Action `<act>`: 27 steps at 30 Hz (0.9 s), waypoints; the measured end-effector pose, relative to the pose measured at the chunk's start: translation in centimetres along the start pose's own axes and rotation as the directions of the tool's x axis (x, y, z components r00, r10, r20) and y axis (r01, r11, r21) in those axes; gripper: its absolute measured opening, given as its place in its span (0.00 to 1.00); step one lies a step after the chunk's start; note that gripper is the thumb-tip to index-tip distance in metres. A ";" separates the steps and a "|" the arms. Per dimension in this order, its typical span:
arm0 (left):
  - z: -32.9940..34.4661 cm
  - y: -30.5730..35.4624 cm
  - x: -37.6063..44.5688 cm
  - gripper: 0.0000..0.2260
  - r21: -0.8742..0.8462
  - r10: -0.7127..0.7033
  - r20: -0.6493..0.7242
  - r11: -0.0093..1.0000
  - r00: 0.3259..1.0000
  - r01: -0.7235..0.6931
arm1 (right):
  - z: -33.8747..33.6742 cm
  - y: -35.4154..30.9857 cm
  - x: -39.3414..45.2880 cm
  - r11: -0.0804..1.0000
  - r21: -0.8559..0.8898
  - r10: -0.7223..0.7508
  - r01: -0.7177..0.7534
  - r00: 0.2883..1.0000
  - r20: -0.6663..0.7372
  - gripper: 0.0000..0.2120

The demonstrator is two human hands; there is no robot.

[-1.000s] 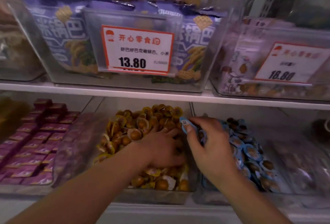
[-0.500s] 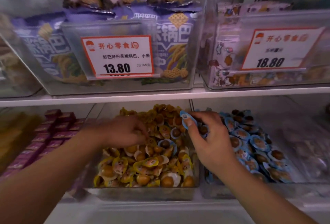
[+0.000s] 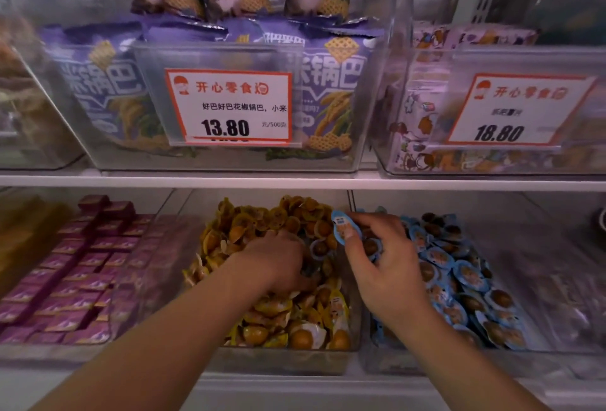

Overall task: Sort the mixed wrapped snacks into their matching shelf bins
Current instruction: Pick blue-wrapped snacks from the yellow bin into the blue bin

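1. Nearest you, both forearms reach over the front rims of two clear bins on the lower shelf [image 3: 295, 185].
2. Your left hand [image 3: 278, 261] is dug into the yellow-wrapped snacks [image 3: 295, 328] of the middle bin [image 3: 282, 366]. Its fingers curl down into the pile near a blue-rimmed pack [image 3: 319, 248] lying among the yellow ones; you cannot tell whether they grip it yet.
3. Your right hand [image 3: 383, 266] hovers at the divide between the middle bin and the right bin [image 3: 541, 358]. Its thumb and fingers are closed on several blue-wrapped snacks [image 3: 344, 225], one raised at the thumb tip.
4. The right bin holds a heap of matching blue packs [image 3: 459, 279], so the ones you hold belong there and have not been dropped in.
5. To the left, the pink boxed sweets [image 3: 65, 279] sit in neat rows and look sorted.
6. Farther up, the upper shelf carries purple bags [image 3: 108, 89] and two price tags [image 3: 229, 105].
7. By my judgement the sorting is midway: at least one blue stray remains in the yellow pile, and deeper ones may be hidden.
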State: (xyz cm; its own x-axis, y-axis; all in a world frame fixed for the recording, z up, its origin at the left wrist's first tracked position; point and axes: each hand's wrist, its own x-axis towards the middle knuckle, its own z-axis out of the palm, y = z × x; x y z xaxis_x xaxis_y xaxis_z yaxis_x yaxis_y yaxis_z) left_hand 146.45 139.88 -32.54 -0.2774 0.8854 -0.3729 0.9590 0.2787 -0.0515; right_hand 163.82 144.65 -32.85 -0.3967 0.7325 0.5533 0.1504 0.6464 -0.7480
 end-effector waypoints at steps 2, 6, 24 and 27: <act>0.3 0.2 0.1 0.26 0.066 -0.003 -0.062 0.998 0.998 0.007 | 0.0 0.1 0.0 1.000 -0.008 -0.006 0.006 1.000 0.003 0.09; 1.9 1.2 0.4 0.26 0.072 0.044 -0.199 0.997 0.979 -0.030 | -0.1 0.0 0.0 1.000 -0.023 -0.016 0.017 1.000 0.012 0.10; 1.3 -2.6 -4.3 0.05 -0.855 -0.397 -0.519 0.239 0.757 -0.461 | -0.7 -1.7 0.3 0.997 0.069 0.025 -0.023 0.999 -0.025 0.11; 1.1 -2.6 -5.8 0.04 -0.884 -0.471 -0.432 0.052 0.770 -0.464 | -1.5 -3.4 0.2 0.992 0.113 0.075 -0.063 0.991 -0.107 0.08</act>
State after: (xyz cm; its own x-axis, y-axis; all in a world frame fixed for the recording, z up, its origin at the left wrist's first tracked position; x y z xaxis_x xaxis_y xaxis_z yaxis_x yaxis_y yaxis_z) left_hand 145.68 133.61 -31.24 -0.6900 0.7107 0.1371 0.1272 -0.0674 0.9896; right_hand 164.61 142.91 -29.62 -0.2856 0.7974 0.5317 0.0714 0.5709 -0.8179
